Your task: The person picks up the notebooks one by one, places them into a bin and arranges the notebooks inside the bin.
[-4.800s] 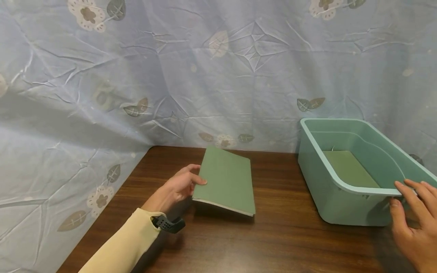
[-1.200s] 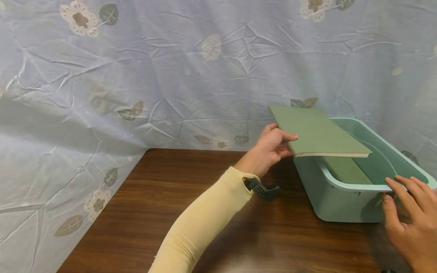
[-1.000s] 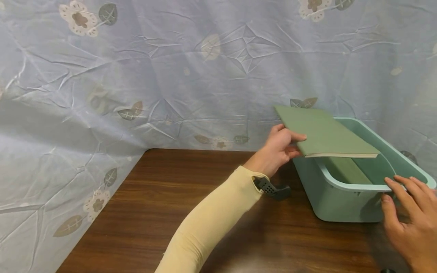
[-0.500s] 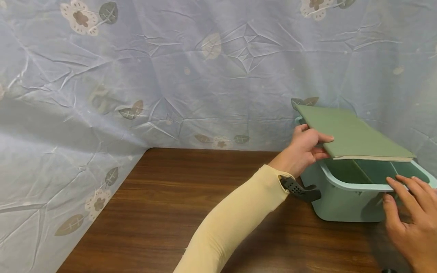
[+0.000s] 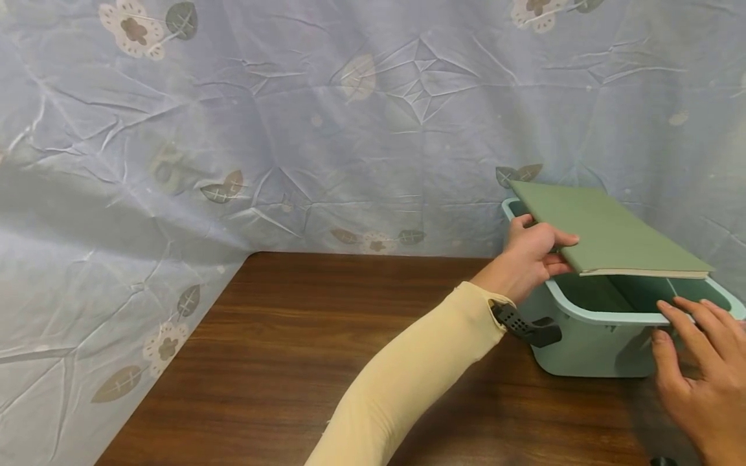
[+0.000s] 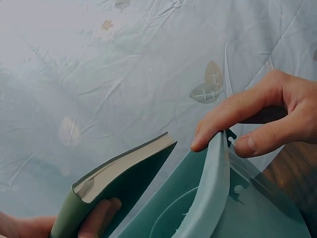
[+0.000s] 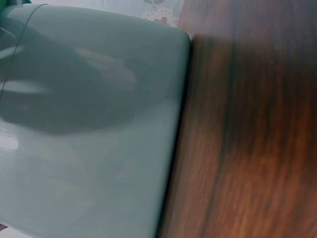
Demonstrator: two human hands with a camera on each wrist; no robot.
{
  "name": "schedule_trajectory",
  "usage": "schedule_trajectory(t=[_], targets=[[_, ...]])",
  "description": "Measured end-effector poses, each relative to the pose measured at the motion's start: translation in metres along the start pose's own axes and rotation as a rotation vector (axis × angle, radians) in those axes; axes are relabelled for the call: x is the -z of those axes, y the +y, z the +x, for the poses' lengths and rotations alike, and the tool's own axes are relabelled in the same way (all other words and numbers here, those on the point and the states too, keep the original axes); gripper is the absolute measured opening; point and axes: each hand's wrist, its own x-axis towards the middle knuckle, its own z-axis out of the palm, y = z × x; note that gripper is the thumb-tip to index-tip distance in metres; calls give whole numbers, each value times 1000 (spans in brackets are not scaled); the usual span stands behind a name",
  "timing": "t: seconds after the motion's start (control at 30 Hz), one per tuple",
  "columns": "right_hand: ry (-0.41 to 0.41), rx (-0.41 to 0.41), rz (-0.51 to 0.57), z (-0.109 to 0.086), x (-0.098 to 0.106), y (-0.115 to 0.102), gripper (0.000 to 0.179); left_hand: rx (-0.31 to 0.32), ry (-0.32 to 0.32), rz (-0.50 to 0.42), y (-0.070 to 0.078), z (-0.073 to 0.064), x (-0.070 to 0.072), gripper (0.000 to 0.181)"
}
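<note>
A green hardcover book [image 5: 618,226] hangs tilted over the teal plastic bin [image 5: 594,343], covering most of its opening. My left hand [image 5: 533,252] holds the book by its spine side, thumb on the top cover and fingers underneath. In the left wrist view, the page block of the book [image 6: 124,166] shows above the bin's rim [image 6: 210,188]. My right hand [image 5: 708,369] grips the bin's near rim, fingers over the edge and thumb outside. The right wrist view shows only the bin's outer wall [image 7: 99,148]. The bin's inside is mostly hidden in shadow.
The bin stands on the right of a dark brown wooden table [image 5: 280,362]. A pale floral curtain [image 5: 326,142] hangs behind and along the left side. A small dark object [image 5: 662,461] shows at the bottom edge near my right arm.
My left hand has lifted the book from the table's middle and carried it right over the bin, slowing lately. The book inside the bin is now mostly covered. My right hand stays on the rim.
</note>
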Motion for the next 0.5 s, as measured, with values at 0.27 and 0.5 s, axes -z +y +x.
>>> schedule_trajectory(t=[0.27,0.5], targets=[[-32,-10,-29,-2,0,4,45,-9,30,1,-3,5,-1,76],[7,-9,7,0,0,-3,43,-3,73,16,-4,7,-6,77]])
